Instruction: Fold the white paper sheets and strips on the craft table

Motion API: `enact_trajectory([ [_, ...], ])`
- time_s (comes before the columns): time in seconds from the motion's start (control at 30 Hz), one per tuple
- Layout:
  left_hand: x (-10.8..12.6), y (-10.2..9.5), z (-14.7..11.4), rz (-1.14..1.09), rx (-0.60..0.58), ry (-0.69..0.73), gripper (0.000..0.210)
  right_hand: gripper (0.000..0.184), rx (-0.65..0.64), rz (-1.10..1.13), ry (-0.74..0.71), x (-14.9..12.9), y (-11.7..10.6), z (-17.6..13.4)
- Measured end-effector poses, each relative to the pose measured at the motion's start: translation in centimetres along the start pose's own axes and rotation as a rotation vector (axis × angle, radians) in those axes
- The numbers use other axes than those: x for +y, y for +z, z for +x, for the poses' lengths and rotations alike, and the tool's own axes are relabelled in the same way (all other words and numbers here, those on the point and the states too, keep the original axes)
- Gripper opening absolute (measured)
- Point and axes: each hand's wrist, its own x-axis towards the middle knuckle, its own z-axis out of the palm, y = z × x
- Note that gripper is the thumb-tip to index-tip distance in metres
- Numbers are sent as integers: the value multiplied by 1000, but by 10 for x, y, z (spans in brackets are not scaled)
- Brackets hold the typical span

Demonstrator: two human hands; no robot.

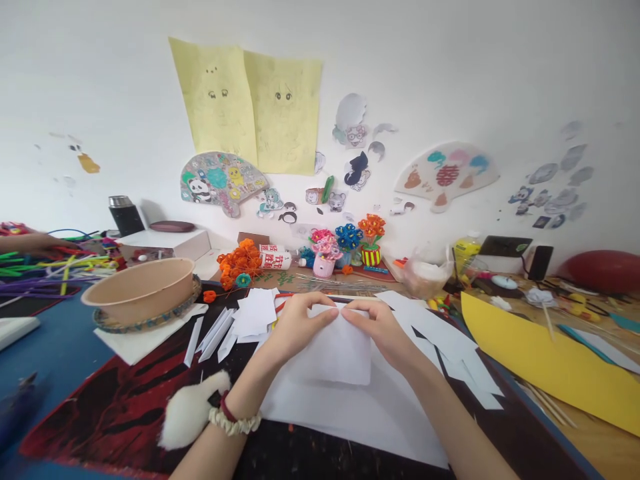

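Observation:
Between my two hands is a small white sheet of paper, pinched at its far edge with the fingertips almost meeting. My left hand grips it from the left, thumb against the fingers. From the right, my right hand pinches the same edge close by. Under it lies a larger white sheet on the dark mat. Folded paper strips and cut white pieces rest to the left of my hands. More white paper pieces are spread to the right.
A beige basin stands at the left on a round base. White stuffing lies beside my left wrist. Yellow card covers the right side. Craft flowers line the wall. Another person's hand touches pipe cleaners at far left.

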Motion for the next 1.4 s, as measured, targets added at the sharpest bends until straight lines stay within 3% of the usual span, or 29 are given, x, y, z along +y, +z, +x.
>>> enact_trajectory([
  [0.37,3,-4,-1,-39,-102,20,11,25,-87,-195,-148,-5,-7,-1],
  [0.9,6,-7,-4,-16,-268,140,17,31,-199,-148,-68,-9,-4,-5],
  [1.4,15,1,-6,-122,-107,187,16,22,-63,-20,-118,-16,-1,-9],
])
